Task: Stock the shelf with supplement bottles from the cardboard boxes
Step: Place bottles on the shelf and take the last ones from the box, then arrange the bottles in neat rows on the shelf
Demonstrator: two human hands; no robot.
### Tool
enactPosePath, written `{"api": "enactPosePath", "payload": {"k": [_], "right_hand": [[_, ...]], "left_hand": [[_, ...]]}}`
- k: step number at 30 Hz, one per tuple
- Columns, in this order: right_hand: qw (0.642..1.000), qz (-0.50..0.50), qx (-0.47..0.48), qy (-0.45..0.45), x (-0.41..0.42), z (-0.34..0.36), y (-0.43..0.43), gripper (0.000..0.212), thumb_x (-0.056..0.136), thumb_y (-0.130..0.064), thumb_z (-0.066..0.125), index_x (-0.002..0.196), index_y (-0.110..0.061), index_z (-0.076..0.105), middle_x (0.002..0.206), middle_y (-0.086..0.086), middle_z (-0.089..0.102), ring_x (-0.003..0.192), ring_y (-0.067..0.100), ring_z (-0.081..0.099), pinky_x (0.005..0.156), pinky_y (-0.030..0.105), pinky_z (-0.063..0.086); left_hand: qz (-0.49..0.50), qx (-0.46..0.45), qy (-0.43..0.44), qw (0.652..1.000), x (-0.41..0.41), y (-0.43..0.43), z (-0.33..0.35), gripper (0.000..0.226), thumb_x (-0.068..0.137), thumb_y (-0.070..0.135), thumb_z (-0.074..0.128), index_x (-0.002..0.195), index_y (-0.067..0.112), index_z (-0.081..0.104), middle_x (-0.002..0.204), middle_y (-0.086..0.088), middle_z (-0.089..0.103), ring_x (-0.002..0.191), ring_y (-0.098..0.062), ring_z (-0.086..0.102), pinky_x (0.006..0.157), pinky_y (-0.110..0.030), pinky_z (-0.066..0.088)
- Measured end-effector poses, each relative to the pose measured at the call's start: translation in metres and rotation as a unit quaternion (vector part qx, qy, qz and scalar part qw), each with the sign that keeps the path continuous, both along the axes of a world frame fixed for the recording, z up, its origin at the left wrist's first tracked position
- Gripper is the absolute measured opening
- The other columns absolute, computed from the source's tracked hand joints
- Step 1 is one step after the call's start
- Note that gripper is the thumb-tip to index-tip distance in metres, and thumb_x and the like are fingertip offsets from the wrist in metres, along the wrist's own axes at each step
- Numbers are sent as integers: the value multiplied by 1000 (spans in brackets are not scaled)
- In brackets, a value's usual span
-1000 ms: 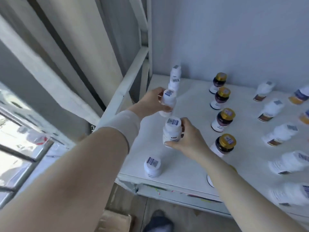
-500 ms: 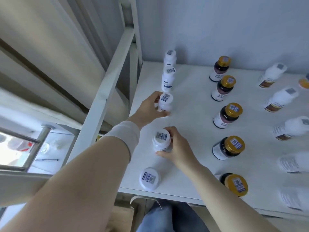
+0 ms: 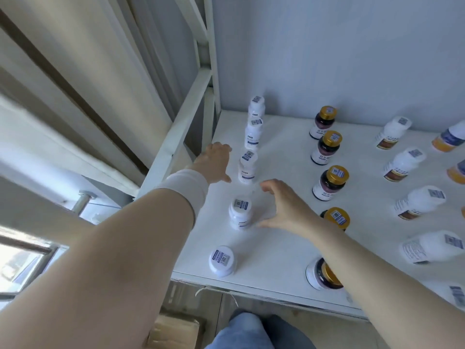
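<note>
A white shelf (image 3: 276, 157) holds rows of supplement bottles. At its left edge stands a row of several small white bottles with code stickers on their caps. My left hand (image 3: 215, 163) hovers open just left of the third white bottle (image 3: 247, 167), apart from it. My right hand (image 3: 284, 205) is spread open just right of the fourth white bottle (image 3: 240, 215), fingers off it. A fifth white bottle (image 3: 222, 260) stands near the front edge. Both hands hold nothing.
A row of dark bottles with gold caps (image 3: 331, 182) stands right of my right hand. Further right lie white bottles with brown bands (image 3: 402, 165) and orange-based ones (image 3: 448, 139). A cardboard box (image 3: 173, 331) sits on the floor below. The shelf's white post (image 3: 176, 137) rises at left.
Both hands have let go of the white bottles they held and drawn back a little with fingers spread. The two bottles now stand on the shelf in the left row.
</note>
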State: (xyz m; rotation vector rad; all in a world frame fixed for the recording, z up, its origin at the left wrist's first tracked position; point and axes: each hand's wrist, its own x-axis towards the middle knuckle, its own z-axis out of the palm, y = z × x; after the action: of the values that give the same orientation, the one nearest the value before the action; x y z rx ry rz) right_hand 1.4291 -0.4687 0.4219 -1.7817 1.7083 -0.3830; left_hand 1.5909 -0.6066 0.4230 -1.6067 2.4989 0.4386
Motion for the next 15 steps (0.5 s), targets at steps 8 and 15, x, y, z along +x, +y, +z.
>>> {"api": "enactPosePath", "payload": {"k": [8,15], "right_hand": [[957,85,-53,272,-31,55,-17,68,74,-19,74,130,-13,37,131,7,41,122,24,41,93,37,43],[926,95,-30,365,-26,48,-12,59,79,-9,67,130,-11,37,129,10,42,121,26,41,90,35,43]], "left_hand": [[-68,-79,-228,968,20,18,28,66,78,18,74,130,2,37,134,-17,39,125,-33,38,96,-38,40],[-89,-85,-274,954,31,32,19,52,86,2,57,133,1,35,138,-20,35,128,-33,36,95,-37,41]]}}
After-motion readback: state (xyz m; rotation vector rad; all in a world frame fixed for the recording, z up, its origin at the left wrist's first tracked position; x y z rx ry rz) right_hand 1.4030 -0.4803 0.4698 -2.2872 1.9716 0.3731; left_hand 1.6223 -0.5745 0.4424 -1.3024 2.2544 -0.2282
